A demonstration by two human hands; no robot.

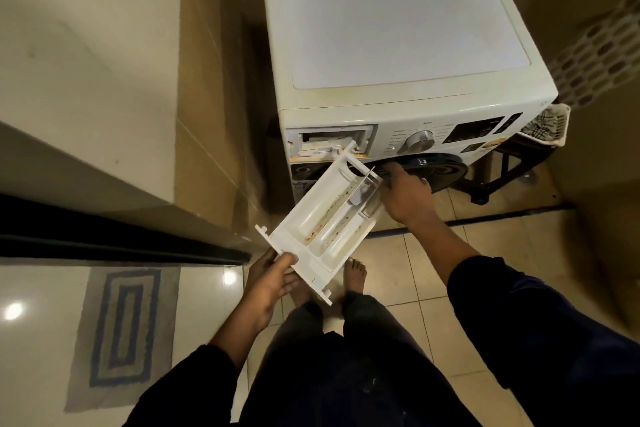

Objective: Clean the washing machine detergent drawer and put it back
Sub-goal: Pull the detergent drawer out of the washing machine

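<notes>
The white detergent drawer (329, 218) is out of the washing machine (398, 45) and held in the air, slanting from lower left to upper right. Brown residue streaks its compartments. My left hand (273, 277) grips its near end from below. My right hand (407, 194) holds its far end, just in front of the dark round door (426, 165). The empty drawer slot (329, 142) gapes at the machine's upper left front, with yellowed grime along its lower edge.
A beige wall (86, 62) and a dark sliding-door track (121, 239) lie to the left, with a grey and blue mat (124, 333) on the glossy floor. A white perforated basket (547, 125) and a dark stand (491, 180) sit right of the machine. My bare feet (355, 274) stand on tile.
</notes>
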